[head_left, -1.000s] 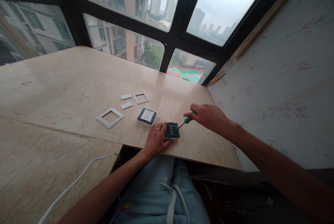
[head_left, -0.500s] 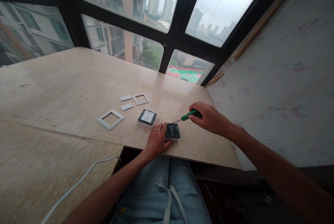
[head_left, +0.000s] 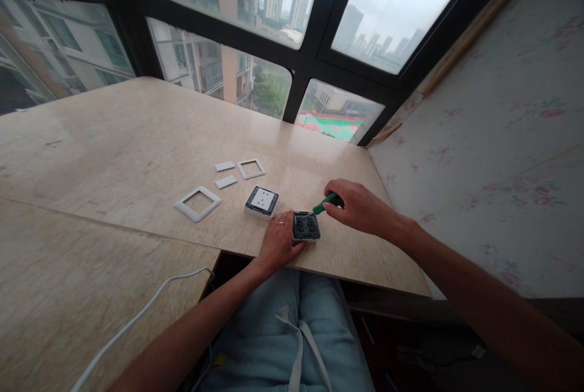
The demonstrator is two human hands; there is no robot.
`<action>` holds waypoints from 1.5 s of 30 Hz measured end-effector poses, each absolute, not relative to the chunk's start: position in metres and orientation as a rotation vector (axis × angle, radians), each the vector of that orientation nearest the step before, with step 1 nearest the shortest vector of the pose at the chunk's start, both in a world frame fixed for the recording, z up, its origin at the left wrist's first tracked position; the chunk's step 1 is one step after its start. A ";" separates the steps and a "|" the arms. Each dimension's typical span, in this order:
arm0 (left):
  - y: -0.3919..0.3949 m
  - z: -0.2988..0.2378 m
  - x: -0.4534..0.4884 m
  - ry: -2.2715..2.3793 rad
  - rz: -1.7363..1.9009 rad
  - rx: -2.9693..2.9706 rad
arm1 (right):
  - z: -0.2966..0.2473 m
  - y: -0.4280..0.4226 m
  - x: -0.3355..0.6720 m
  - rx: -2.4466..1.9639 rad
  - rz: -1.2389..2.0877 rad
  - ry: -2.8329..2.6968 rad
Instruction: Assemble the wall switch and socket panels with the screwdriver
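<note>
A dark grey switch module point(head_left: 306, 226) lies face up near the front edge of the beige table point(head_left: 137, 136). My left hand point(head_left: 277, 241) rests against its left side, fingers wrapped round it, a ring on one finger. My right hand point(head_left: 358, 206) is closed on a green-handled screwdriver point(head_left: 325, 204). The screwdriver's tip points down-left onto the top of the module.
A white socket unit point(head_left: 261, 200) sits just left of the module. Further left lie a large white frame point(head_left: 198, 203), a smaller frame point(head_left: 250, 168) and two small white plates point(head_left: 225, 181). A white cable point(head_left: 137, 316) runs over the lower left board. A wallpapered wall point(head_left: 493, 136) stands on the right.
My right hand lifted the screwdriver off the module's right side, then brought its tip down onto the module's top. My left hand stayed on the module.
</note>
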State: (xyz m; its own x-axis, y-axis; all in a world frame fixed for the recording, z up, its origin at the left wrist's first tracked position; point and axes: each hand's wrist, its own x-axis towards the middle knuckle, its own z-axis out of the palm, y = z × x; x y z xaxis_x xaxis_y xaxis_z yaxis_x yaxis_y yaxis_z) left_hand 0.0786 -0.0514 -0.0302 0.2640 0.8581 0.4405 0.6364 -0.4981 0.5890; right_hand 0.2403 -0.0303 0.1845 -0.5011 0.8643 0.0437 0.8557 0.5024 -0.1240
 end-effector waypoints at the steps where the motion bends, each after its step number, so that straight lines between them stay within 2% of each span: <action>1: -0.051 -0.030 0.079 1.373 1.062 2.250 | 0.183 -0.030 0.240 -1.508 0.127 -2.639; 8: -0.051 -0.030 0.078 1.389 1.018 2.277 | 0.185 -0.027 0.238 -1.554 0.054 -2.718; 15: -0.052 -0.024 0.078 1.370 1.023 2.254 | 0.203 -0.027 0.212 -1.789 -0.402 -2.921; 18: -0.052 -0.022 0.078 1.371 1.015 2.241 | 0.206 -0.020 0.210 -1.504 -0.287 -3.047; 21: -0.052 -0.022 0.077 1.357 1.018 2.240 | 0.206 -0.015 0.218 -1.083 -0.013 -3.145; 23: -0.051 -0.023 0.077 1.353 1.022 2.244 | 0.206 -0.014 0.223 -0.956 0.178 -3.123; 26: -0.051 -0.024 0.077 1.351 1.025 2.244 | 0.203 -0.019 0.222 -1.143 0.260 -3.020; 29: -0.051 -0.023 0.077 1.344 1.010 2.245 | 0.200 -0.023 0.214 -1.575 -0.039 -2.896; 32: -0.052 -0.022 0.077 1.365 0.999 2.248 | 0.198 -0.021 0.209 -1.797 -0.317 -2.820; 34: -0.052 -0.022 0.077 1.370 0.999 2.248 | 0.199 -0.018 0.213 -1.756 -0.309 -2.836; 39: -0.052 -0.021 0.077 1.367 0.997 2.254 | 0.204 -0.014 0.235 -1.226 0.174 -3.030; 41: -0.052 -0.021 0.077 1.370 0.997 2.252 | 0.203 -0.016 0.237 -1.227 0.251 -3.009; 45: -0.052 -0.022 0.076 1.363 0.975 2.266 | 0.198 -0.021 0.224 -1.686 -0.092 -2.837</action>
State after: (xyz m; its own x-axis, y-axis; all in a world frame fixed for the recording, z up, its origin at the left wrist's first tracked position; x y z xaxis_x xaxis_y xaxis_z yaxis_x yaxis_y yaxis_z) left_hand 0.0764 -0.0520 -0.0222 0.3111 0.8674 0.3883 0.6473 -0.4926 0.5817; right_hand 0.2242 -0.0207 0.1979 -0.4692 0.8764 -0.1086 0.8675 0.4804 0.1292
